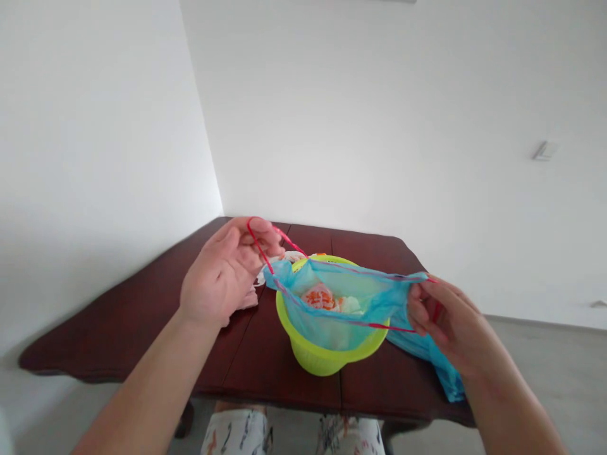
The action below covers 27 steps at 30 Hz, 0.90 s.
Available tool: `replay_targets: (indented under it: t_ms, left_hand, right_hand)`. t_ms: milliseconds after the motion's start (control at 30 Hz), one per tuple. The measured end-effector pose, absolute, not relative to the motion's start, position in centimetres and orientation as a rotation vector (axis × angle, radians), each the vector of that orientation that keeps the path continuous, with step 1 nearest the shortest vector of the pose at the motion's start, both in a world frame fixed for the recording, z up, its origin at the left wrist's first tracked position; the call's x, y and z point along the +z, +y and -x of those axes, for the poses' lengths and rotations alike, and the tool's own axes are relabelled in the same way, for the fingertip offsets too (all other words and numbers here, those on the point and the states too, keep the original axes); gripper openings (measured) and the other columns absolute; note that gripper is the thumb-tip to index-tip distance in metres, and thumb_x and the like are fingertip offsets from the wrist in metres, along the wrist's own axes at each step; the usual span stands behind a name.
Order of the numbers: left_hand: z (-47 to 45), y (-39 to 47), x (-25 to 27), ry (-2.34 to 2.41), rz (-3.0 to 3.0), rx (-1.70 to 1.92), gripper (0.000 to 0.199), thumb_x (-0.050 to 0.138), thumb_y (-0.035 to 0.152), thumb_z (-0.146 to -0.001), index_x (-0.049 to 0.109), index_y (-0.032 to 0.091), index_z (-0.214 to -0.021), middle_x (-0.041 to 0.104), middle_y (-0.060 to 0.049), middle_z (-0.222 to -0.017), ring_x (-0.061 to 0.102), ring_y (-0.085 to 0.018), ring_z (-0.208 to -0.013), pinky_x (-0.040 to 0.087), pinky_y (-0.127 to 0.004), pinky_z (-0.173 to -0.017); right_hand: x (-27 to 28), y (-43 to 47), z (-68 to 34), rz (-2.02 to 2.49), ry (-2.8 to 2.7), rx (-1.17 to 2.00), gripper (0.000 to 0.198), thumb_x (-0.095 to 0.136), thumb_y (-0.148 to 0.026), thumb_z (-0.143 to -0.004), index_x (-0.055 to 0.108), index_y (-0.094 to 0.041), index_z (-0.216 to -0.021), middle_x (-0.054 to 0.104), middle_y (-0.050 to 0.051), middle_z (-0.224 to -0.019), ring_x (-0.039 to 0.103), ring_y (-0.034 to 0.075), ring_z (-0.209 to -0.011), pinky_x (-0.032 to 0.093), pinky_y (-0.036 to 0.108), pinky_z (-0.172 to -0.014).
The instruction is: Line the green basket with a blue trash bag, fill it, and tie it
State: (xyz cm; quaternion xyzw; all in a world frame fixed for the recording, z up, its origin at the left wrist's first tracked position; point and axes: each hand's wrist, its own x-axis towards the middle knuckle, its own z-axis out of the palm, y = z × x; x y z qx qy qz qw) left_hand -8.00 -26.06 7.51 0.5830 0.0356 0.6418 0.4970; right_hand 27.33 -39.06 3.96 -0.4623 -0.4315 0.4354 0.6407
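A translucent blue drawstring trash bag (379, 302) lines the yellow-green basket (317, 361), its mouth stretched between my hands. Crumpled waste with orange and white printing (318, 297) lies inside it. My left hand (232, 265), palm turned up with curled fingers, has a loop of the red drawstring (260, 248) hooked over them at the bag's left side. On the other side, my right hand (439, 309) pinches the drawstring and the bag's edge. The drawstring is taut on both sides.
Behind my left hand, white and pinkish crumpled items (249, 298) lie on the dark red-brown wooden table (142, 322). More blue plastic (448, 373) spreads on the table under my right hand. White walls (332, 126) rise behind and at the left.
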Motion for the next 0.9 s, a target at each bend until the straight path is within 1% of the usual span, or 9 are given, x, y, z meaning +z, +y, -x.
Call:
replay_targets:
  t_ms: [100, 200, 300, 500, 567, 667, 733, 833, 900]
  left_hand:
    - [6.1, -24.6, 8.4, 0.008, -1.472, 1.613, 0.012, 0.085, 0.036, -0.113, 0.088, 0.028, -0.121, 0.088, -0.007, -0.141, 0.088, -0.024, -0.119, 0.075, -0.039, -0.106]
    - [4.3, -23.3, 9.3, -0.008, -1.629, 1.681, 0.018, 0.089, 0.036, -0.111, 0.084, 0.029, -0.126, 0.082, -0.007, -0.157, 0.083, -0.028, -0.139, 0.073, -0.042, -0.113]
    - [2.3, -23.2, 10.9, 0.02, -1.844, 1.663, 0.036, 0.092, 0.044, -0.107, 0.08, 0.028, -0.137, 0.076, -0.011, -0.164, 0.075, -0.031, -0.151, 0.07, -0.045, -0.119]
    - [-0.8, -25.8, 12.5, 0.256, -2.172, 1.613, 0.038, 0.074, 0.043, -0.118, 0.08, 0.029, -0.153, 0.075, -0.014, -0.145, 0.069, -0.029, -0.13, 0.064, -0.044, -0.111]
    - [-1.0, -26.4, 12.3, 0.312, -2.126, 1.756, 0.037, 0.065, 0.042, -0.121, 0.082, 0.03, -0.152, 0.072, -0.014, -0.145, 0.062, -0.032, -0.137, 0.06, -0.049, -0.116]
    - [-0.8, -26.6, 12.1, 0.249, -1.993, 1.788, 0.041, 0.061, 0.047, -0.123, 0.075, 0.03, -0.159, 0.064, -0.014, -0.167, 0.056, -0.036, -0.157, 0.055, -0.053, -0.128]
    - [-0.7, -26.5, 12.1, 0.141, -1.923, 1.636, 0.051, 0.067, 0.052, -0.121, 0.063, 0.031, -0.167, 0.064, -0.014, -0.17, 0.063, -0.035, -0.155, 0.057, -0.051, -0.127]
    - [-1.1, -26.4, 12.0, 0.07, -1.85, 1.37, 0.078, 0.086, 0.051, -0.112, 0.047, 0.034, -0.178, 0.068, -0.016, -0.163, 0.079, -0.03, -0.133, 0.066, -0.047, -0.116]
    - [-1.8, -26.4, 11.6, 0.094, -1.837, 1.268, 0.103, 0.099, 0.046, -0.102, 0.037, 0.037, -0.184, 0.066, -0.017, -0.167, 0.083, -0.028, -0.123, 0.069, -0.045, -0.109]
  right_hand:
    - [8.2, -38.4, -27.4, 0.935, -1.077, 1.076, 0.029, 0.091, -0.048, -0.101, 0.084, -0.021, -0.091, 0.057, -0.006, -0.066, 0.035, 0.005, -0.043, 0.049, 0.023, -0.048]
    - [11.7, -37.7, -26.9, 0.882, -1.205, 0.985, 0.02, 0.09, -0.043, -0.099, 0.089, -0.024, -0.106, 0.068, -0.002, -0.08, 0.053, 0.01, -0.055, 0.059, 0.026, -0.058]
    - [14.1, -36.4, -25.6, 0.97, -1.414, 0.826, 0.028, 0.092, -0.044, -0.1, 0.089, -0.025, -0.119, 0.078, 0.002, -0.093, 0.066, 0.014, -0.063, 0.06, 0.029, -0.058]
    - [15.9, -34.2, -22.4, 1.146, -1.705, 0.447, 0.031, 0.089, -0.052, -0.107, 0.084, -0.023, -0.097, 0.066, -0.002, -0.068, 0.053, 0.013, -0.056, 0.039, 0.026, -0.048]
    - [16.2, -33.9, -22.1, 1.143, -1.731, 0.369, 0.041, 0.089, -0.055, -0.108, 0.08, -0.022, -0.085, 0.06, -0.002, -0.062, 0.048, 0.012, -0.056, 0.034, 0.025, -0.047]
    - [16.7, -33.8, -22.1, 1.065, -1.682, 0.514, 0.056, 0.087, -0.066, -0.108, 0.075, -0.022, -0.077, 0.063, 0.0, -0.064, 0.054, 0.012, -0.057, 0.044, 0.026, -0.05]
    - [16.9, -33.8, -22.3, 0.984, -1.582, 0.637, 0.052, 0.087, -0.07, -0.107, 0.08, -0.022, -0.088, 0.075, 0.002, -0.079, 0.059, 0.012, -0.057, 0.053, 0.028, -0.052]
    - [17.1, -33.9, -22.2, 0.943, -1.548, 0.697, 0.044, 0.091, -0.064, -0.105, 0.086, -0.023, -0.118, 0.086, 0.004, -0.105, 0.06, 0.01, -0.055, 0.058, 0.029, -0.05]
    - [17.1, -34.0, -21.9, 0.979, -1.618, 0.687, 0.047, 0.091, -0.061, -0.106, 0.084, -0.022, -0.131, 0.086, 0.004, -0.102, 0.063, 0.011, -0.055, 0.058, 0.029, -0.048]
